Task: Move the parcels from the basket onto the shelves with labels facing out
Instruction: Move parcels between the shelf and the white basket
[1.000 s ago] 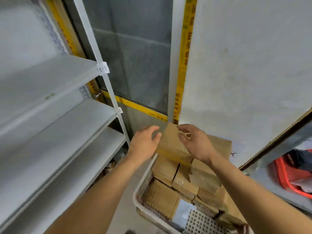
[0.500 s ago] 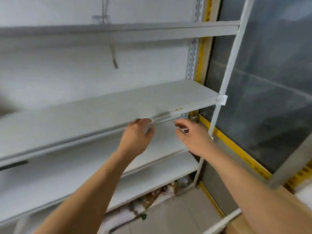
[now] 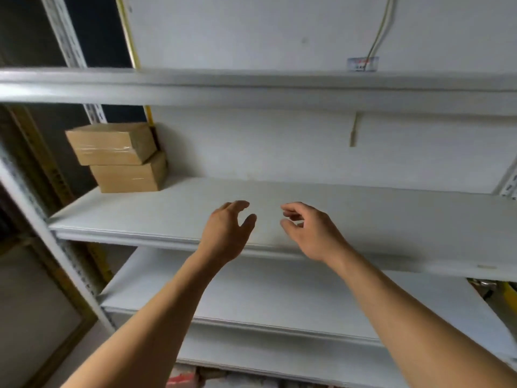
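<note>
Two brown cardboard parcels sit stacked at the far left of the middle white shelf (image 3: 363,219), the upper parcel (image 3: 112,142) resting on the lower parcel (image 3: 131,173). No label shows on their visible faces. My left hand (image 3: 228,233) and my right hand (image 3: 310,233) hover side by side over the front part of that shelf, fingers loosely curled toward each other, holding nothing. The basket is out of view.
A higher shelf (image 3: 251,88) runs across the top and a lower shelf (image 3: 279,301) lies below my arms. White slotted uprights (image 3: 70,40) stand at the left. A cable (image 3: 377,32) hangs down the white back wall.
A second ago my hands were at a parcel on the basket. My view has since swung left along the shelves; both hands are empty and now hover over the middle shelf.
</note>
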Tool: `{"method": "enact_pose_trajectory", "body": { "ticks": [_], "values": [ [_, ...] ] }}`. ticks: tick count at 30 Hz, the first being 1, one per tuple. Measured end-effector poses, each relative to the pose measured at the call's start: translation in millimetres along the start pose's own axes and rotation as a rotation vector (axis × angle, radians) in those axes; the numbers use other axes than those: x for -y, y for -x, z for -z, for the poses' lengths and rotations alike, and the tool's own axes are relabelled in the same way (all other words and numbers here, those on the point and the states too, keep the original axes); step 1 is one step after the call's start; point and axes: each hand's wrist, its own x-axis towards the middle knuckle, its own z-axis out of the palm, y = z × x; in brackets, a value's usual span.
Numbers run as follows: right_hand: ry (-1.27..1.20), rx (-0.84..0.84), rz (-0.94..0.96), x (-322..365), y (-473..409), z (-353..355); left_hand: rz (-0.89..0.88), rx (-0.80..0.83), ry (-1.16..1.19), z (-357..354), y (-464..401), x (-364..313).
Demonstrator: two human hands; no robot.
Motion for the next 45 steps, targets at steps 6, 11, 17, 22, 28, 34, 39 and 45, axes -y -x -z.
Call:
{"method": "enact_pose_trajectory", "body": {
  "ticks": [6,11,17,22,28,34,39,45],
  "values": [
    [-0.037,0.166,0.146,36.5,-91.0,-59.4,0.188,-0.139,-0.065,42.2,-33.5,68.6],
    [-0.085,0.281,0.233,68.9,-152.6,-107.9,0.335,-0.267,-0.081,73.2,-54.7,112.6],
    [-0.095,0.400,0.304,115.2,-198.1,-169.2,0.473,-0.403,-0.047,111.9,-75.6,169.7],
    [-0.114,0.408,0.331,159.7,-234.2,-217.9,0.531,-0.496,-0.010,150.6,-111.8,230.9],
    [-0.125,0.310,0.263,201.4,-286.2,-263.4,0.485,-0.517,0.051,195.9,-165.9,294.4],
    [-0.096,0.181,0.175,231.3,-327.9,-306.3,0.444,-0.458,0.171,226.9,-213.8,356.3],
    [-0.112,0.190,0.081,236.6,-341.4,-328.1,0.470,-0.376,0.398,226.6,-238.1,384.9],
    [-0.206,0.152,0.090,228.9,-337.6,-329.9,0.387,-0.411,0.421,211.6,-236.3,384.0]
  ]
}}
